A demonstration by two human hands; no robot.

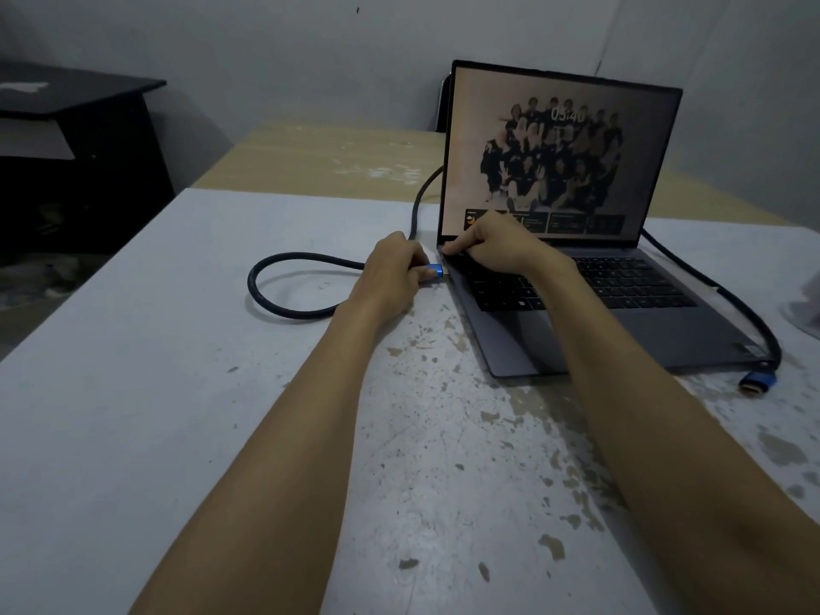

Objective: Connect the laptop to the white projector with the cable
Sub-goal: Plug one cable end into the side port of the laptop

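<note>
An open grey laptop [621, 304] with a lit screen stands on the white table [155, 392]. My left hand [392, 270] grips the blue plug [437, 273] of a black cable [284, 286] and holds it against the laptop's left side. My right hand [492, 246] rests on the laptop's rear left corner by the hinge, fingers curled down on it. The cable loops on the table to the left, runs behind the screen and comes out on the right. Its other blue plug [758, 383] lies free by the laptop's front right corner. No white projector is in view.
A bare wooden tabletop [333, 157] adjoins the white table at the back. A dark desk [80, 139] stands at the far left against the wall. Something pale [807, 304] shows at the right edge. The white table's paint is chipped near the front.
</note>
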